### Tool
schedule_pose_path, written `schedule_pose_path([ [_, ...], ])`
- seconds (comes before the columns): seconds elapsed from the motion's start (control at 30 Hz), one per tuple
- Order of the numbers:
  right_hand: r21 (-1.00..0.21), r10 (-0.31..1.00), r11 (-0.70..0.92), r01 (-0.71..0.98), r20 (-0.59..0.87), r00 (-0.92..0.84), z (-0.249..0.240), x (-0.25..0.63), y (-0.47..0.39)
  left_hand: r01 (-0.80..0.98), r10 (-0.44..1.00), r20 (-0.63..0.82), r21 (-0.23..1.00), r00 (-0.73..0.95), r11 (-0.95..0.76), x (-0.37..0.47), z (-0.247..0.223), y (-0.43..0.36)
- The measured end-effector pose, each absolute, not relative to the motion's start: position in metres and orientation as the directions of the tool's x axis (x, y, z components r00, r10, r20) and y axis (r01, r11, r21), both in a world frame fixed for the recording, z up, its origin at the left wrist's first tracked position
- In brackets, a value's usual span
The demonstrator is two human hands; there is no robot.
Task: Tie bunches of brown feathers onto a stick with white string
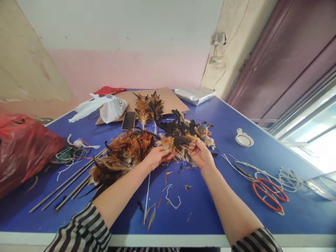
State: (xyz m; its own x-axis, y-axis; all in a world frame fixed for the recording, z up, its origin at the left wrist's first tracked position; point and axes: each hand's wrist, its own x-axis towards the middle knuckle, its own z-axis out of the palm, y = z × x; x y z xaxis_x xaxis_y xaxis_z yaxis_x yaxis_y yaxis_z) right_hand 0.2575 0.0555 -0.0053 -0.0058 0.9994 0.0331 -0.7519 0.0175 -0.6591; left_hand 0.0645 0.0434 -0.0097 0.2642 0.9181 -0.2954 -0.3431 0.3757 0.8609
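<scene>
A pile of dark and tan feathers (181, 131) lies in the middle of the blue table. At its near left edge, my left hand (158, 156) has its fingers closed on a light orange-brown tuft of feathers (167, 142). To the right, my right hand (201, 154) pinches feathers at the front of the pile between thumb and fingertips. A larger heap of orange-brown and black feathers (128, 148) sits left of my left hand, partly behind that forearm. Two bound feather bunches (149, 106) rest farther back, with a white tie at their base.
Thin sticks (70, 178) and a red plastic bag (25, 150) are on the left. Red-handled scissors (270, 196), white string (290, 178) and a tape roll (244, 139) lie right. Behind are a phone (128, 120), a white bag (112, 108) and cardboard (173, 99).
</scene>
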Motion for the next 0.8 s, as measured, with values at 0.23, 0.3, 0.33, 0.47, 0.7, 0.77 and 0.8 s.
schedule_pose_path([
  [0.23, -0.699, 0.991, 0.131, -0.703, 0.075, 0.11, 0.002, 0.255, 0.05, -0.207, 0.992, -0.125, 0.971, -0.018, 0.119, 0.054, 0.014, 0.024],
  [0.3, -0.74, 0.984, 0.176, -0.649, 0.117, 0.135, 0.007, 0.248, 0.043, -0.336, 0.991, -0.123, 0.932, 0.05, 0.132, 0.056, 0.03, 0.013],
  [0.33, -0.76, 0.981, 0.191, -0.621, 0.136, 0.136, 0.01, 0.243, 0.038, -0.416, 0.979, -0.16, 0.887, 0.126, 0.199, 0.057, 0.037, 0.007],
  [0.47, -0.83, 0.983, 0.181, -0.528, 0.167, 0.074, 0.014, 0.222, 0.022, -0.613, 0.92, -0.204, 0.694, 0.335, 0.377, 0.061, 0.048, -0.006],
  [0.7, -0.894, 0.971, 0.024, -0.447, 0.127, -0.201, 0.002, 0.206, 0.013, -0.695, 0.961, -0.168, 0.665, 0.219, 0.275, 0.059, 0.032, -0.001],
  [0.77, -0.909, 0.957, -0.015, -0.417, 0.107, -0.268, 0.002, 0.211, 0.015, -0.665, 0.971, -0.154, 0.708, 0.183, 0.238, 0.056, 0.03, 0.001],
  [0.8, -0.916, 0.954, -0.016, -0.401, 0.106, -0.28, 0.003, 0.214, 0.016, -0.647, 0.975, -0.147, 0.731, 0.164, 0.219, 0.055, 0.029, 0.001],
])
